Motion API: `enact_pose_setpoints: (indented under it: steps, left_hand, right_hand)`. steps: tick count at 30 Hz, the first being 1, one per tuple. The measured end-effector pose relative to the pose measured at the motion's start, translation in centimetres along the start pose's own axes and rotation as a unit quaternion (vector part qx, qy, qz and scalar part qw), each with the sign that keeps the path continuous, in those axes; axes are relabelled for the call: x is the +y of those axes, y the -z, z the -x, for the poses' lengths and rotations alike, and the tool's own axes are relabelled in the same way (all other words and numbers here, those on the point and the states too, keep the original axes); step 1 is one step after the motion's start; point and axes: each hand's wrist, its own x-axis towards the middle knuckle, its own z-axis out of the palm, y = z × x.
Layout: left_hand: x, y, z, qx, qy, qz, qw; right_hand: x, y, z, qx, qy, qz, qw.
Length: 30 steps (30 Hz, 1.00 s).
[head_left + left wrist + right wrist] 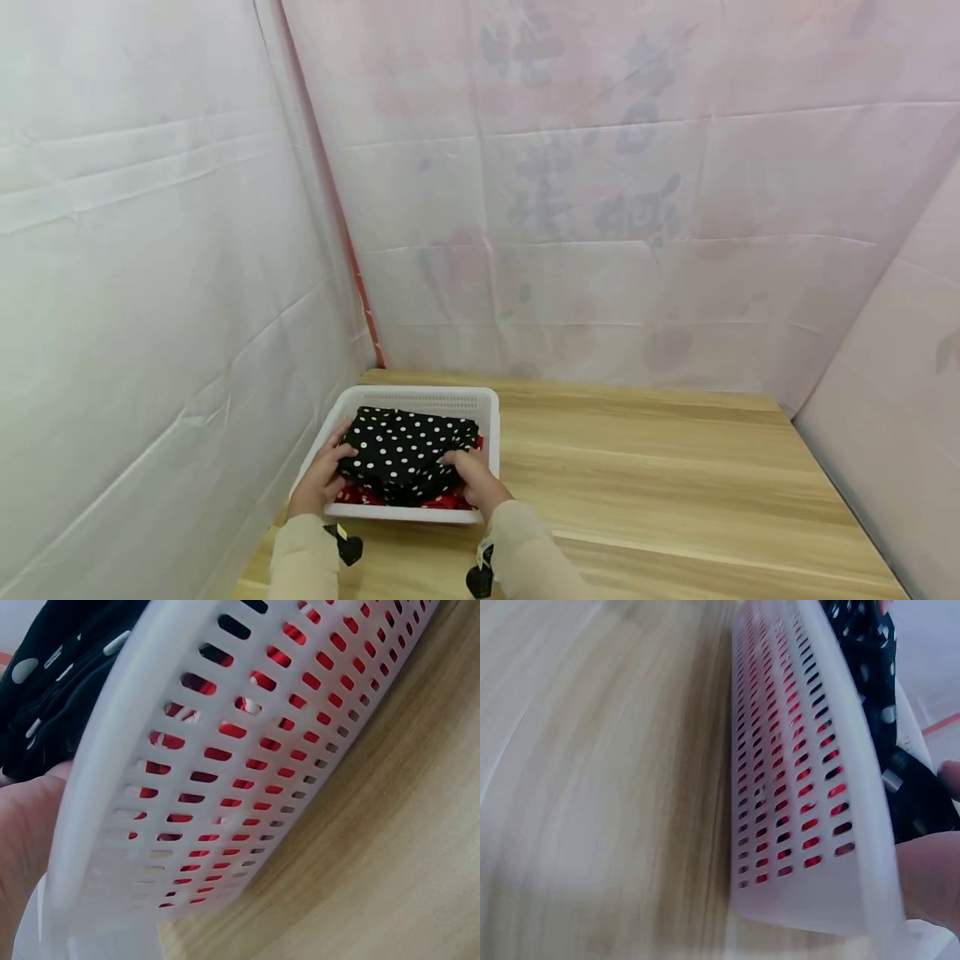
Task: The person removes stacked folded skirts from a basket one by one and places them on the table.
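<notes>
A folded black cloth with white polka dots (pixel 401 446) lies in a white plastic basket (pixel 423 390), on top of red fabric with light spots (pixel 446 501). My left hand (pixel 321 478) holds the left edge of the black cloth, thumb on top. At its right edge my right hand (pixel 476 481) grips it, the thumb over the dotted surface. Both hands reach in over the basket's rim, and the undersides of the fingers are mostly hidden. Through the slotted wall (pixel 225 757) in the left wrist view, red fabric shows.
The basket stands at the left end of a wood-grain table (pixel 660 483). Close to its left side hangs a white sheet wall (pixel 187 350). Another printed sheet (pixel 585 250) closes off the back, and a third (pixel 907 400) the right.
</notes>
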Motion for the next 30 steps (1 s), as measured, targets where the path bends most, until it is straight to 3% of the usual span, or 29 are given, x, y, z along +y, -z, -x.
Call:
enact_pose_setpoints:
  steps: [2,5,9,13,17,24,30]
  left_hand:
    - [-0.2,0.3,0.1,-0.002,0.002,-0.005,1.0]
    - [-0.2,0.6,0.3,-0.003,0.005,-0.009,0.9999]
    - [0.1,0.7,0.4,-0.011,0.004,-0.027,0.9996]
    - [0.4,0.7,0.4,-0.027,-0.002,-0.009,0.9996]
    - [0.5,0.7,0.5,-0.04,-0.005,0.011,0.9991]
    - [0.7,0.7,0.6,-0.042,-0.019,0.05,0.9977]
    - [1.4,0.3,0.8,-0.055,-0.049,0.096,0.9927]
  right_hand:
    - [-0.1,-0.4,0.3,0.021,0.009,0.073,0.997]
    - [0.1,-0.9,0.7,0.046,0.03,0.169,0.984]
    - [0.7,-0.8,0.6,0.059,0.06,0.207,0.975]
    - [0.9,-0.3,0.3,0.032,0.081,0.193,0.977]
    - [0.7,0.1,0.3,-0.004,0.073,0.17,0.983]
    - [0.6,1.0,-0.2,-0.036,0.055,0.052,0.996]
    - [0.4,1.5,-0.4,-0.112,0.04,0.019,0.993]
